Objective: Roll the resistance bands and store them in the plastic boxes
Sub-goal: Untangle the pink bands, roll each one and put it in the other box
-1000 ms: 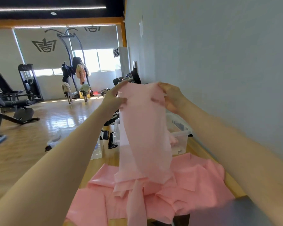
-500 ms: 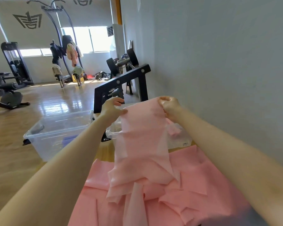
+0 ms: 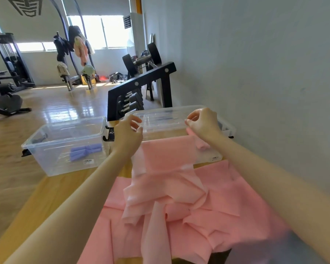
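One pink resistance band (image 3: 168,155) hangs from both hands above the pink pile (image 3: 208,216) on the tabletop (image 3: 51,195). Left hand (image 3: 129,133) and right hand (image 3: 203,123) pinch its top corners. Thin, limp, stretchy sheet: grip edges. Lower folds are tangled; near box (image 3: 225,128) contents unclear.

Pink band (image 3: 168,153), in both hands' grip, now lower, nearer boxes (image 3: 179,119).

Pink band (image 3: 168,155) draped before right clear box (image 3: 225,128); purple rolls (image 3: 86,151) inside left box (image 3: 65,130)
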